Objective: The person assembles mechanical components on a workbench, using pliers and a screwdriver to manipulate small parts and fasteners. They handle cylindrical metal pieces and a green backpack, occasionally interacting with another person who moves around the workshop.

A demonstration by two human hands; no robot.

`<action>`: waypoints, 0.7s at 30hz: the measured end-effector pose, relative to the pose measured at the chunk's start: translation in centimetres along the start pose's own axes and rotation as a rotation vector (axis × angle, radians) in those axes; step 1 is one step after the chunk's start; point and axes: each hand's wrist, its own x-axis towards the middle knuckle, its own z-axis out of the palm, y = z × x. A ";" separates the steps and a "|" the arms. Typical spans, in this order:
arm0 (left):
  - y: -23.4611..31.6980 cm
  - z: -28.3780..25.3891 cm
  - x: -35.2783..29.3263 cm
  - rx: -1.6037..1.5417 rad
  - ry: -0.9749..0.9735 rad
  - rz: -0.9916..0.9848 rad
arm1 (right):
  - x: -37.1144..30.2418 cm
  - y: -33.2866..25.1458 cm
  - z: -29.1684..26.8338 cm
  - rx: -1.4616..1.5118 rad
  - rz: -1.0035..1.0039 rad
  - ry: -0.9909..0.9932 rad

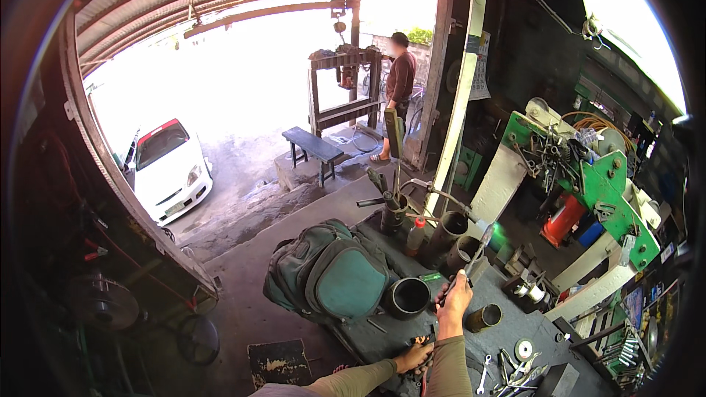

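Observation:
My right hand (456,298) is raised over the workbench, its fingers wrapped round a long, slim metal tool (479,250) that points up and away; its exact kind is unclear. Lower and to the left, my left hand (415,355) is closed near the bench's front edge, with something small and dark at its fingers that I cannot make out. Just beyond the hands stand a wide dark metal pipe piece (408,298) and a shorter one (485,317). A green and grey backpack (329,272) lies left of them.
Taller pipe pieces (447,231), a red-capped bottle (415,237) and a can of tools (393,213) stand at the bench's back. Wrenches and pliers (518,375) lie front right. A green metal frame (607,191) rises right. Beyond, a person (401,77) stands by a press frame (315,103).

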 end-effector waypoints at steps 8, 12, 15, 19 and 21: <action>0.5 0.1 -0.6 0.005 -0.010 0.014 | -0.6 -0.4 0.5 -0.028 -0.007 -0.003; 0.7 0.2 -0.6 0.010 -0.050 0.040 | -0.7 -0.6 0.2 -0.024 -0.006 -0.003; 0.5 0.3 -0.9 -0.045 -0.040 0.015 | -0.8 -0.5 0.3 -0.022 0.014 -0.016; 1.9 1.0 -1.8 0.025 -0.062 0.006 | -0.5 -0.6 0.1 -0.028 0.004 -0.013; 2.2 1.0 -2.2 0.027 -0.053 -0.008 | -0.6 -0.6 0.3 -0.023 0.012 -0.012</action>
